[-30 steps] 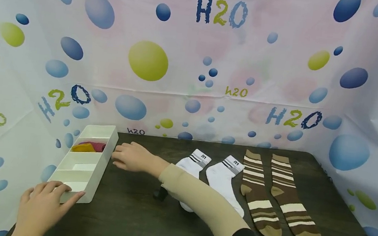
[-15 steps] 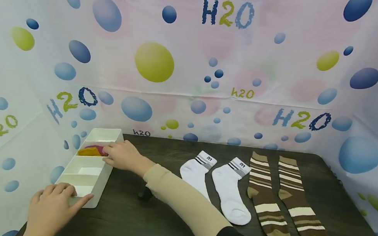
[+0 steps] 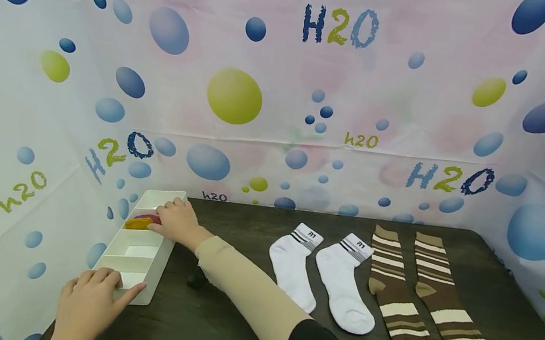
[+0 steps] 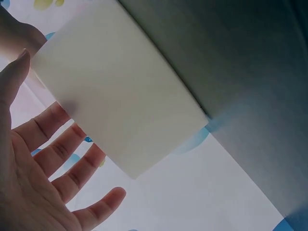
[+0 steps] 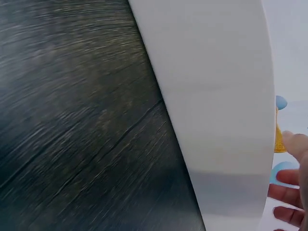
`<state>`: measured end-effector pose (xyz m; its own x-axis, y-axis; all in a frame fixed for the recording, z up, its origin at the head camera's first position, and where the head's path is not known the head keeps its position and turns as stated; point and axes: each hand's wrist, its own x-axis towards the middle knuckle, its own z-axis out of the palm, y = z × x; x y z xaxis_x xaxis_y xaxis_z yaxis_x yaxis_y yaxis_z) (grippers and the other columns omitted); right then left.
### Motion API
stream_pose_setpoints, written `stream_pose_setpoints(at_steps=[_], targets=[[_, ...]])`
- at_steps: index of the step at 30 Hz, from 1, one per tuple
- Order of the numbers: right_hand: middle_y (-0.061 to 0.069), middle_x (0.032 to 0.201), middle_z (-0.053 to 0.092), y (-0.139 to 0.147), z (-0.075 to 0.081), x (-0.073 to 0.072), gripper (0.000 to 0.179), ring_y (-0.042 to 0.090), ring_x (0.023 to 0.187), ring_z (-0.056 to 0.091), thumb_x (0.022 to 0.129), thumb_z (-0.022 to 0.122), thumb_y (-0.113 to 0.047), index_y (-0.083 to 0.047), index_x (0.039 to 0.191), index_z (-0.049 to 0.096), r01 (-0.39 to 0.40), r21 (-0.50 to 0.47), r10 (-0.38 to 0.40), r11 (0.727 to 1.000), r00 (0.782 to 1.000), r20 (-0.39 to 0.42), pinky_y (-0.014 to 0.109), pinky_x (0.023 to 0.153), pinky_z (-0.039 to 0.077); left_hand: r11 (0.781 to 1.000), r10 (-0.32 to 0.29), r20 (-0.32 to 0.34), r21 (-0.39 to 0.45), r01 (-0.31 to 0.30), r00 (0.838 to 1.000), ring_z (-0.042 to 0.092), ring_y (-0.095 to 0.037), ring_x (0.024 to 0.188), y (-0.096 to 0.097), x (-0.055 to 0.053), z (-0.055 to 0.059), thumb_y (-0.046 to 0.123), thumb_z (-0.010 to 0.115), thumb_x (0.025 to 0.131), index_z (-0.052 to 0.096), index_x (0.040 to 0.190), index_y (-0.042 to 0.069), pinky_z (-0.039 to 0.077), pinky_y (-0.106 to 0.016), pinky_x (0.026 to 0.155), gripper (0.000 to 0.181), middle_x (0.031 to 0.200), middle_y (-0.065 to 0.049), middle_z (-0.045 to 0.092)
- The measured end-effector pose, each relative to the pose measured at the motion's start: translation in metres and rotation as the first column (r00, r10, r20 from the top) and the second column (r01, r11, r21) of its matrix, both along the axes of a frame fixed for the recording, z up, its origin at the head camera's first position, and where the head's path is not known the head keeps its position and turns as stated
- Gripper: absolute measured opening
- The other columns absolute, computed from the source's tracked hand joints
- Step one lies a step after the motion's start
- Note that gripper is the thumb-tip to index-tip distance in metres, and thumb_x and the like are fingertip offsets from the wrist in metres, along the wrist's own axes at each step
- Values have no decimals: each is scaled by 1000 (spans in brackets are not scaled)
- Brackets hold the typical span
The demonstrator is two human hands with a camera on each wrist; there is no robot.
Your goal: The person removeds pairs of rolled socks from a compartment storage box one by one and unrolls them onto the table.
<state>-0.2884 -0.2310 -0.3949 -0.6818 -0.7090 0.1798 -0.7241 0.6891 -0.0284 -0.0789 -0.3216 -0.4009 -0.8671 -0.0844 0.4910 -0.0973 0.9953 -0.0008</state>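
Observation:
A white divided box [image 3: 159, 275] stands at the left of the dark table. In one of its farther compartments lies a folded yellow and maroon fabric bundle [image 3: 138, 224], which looks like socks. My right hand [image 3: 178, 220] rests over the box's right rim there, fingers loosely bent beside the bundle; its fingertips are partly hidden. In the right wrist view the thumb [image 5: 294, 143] is close to the yellow fabric [image 5: 279, 139]. My left hand [image 3: 88, 300] touches the box's near end, fingers spread along the rim [image 4: 120, 96] in the left wrist view.
Two white ankle socks [image 3: 294, 265] [image 3: 346, 285] lie flat at mid-table. To their right lie two brown striped socks [image 3: 400, 305] [image 3: 453, 308]. A small black object [image 3: 197, 278] shows under the right forearm. A printed curtain [image 3: 282, 81] surrounds the table [image 3: 214, 326].
My right hand has moved left from beside the box to over its rim at the fabric bundle. The left hand stays at the near end. The head view has shifted slightly left.

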Motion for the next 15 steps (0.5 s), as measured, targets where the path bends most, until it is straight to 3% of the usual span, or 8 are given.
stream_pose_setpoints(at_steps=[7, 15], targets=[[-11, 107, 61, -12, -9, -3, 49, 8, 97, 43, 91, 44, -69, -30, 102, 71, 111, 38, -113, 993, 993, 38, 25, 84, 35, 999, 28, 39, 19, -29, 999, 58, -34, 74, 1, 1, 0, 53, 81, 67, 55, 65, 14, 44, -62, 74, 47, 76, -8, 63], [-6, 125, 47, -17, -10, -6, 56, 12, 117, 35, 86, 45, -75, -31, 104, 73, 199, 39, -203, 979, 971, 126, 29, 94, 31, 1000, 27, 37, 14, -28, 999, 58, -34, 74, 2, 0, 1, 53, 80, 69, 55, 65, 14, 44, -61, 73, 47, 75, -7, 63]])
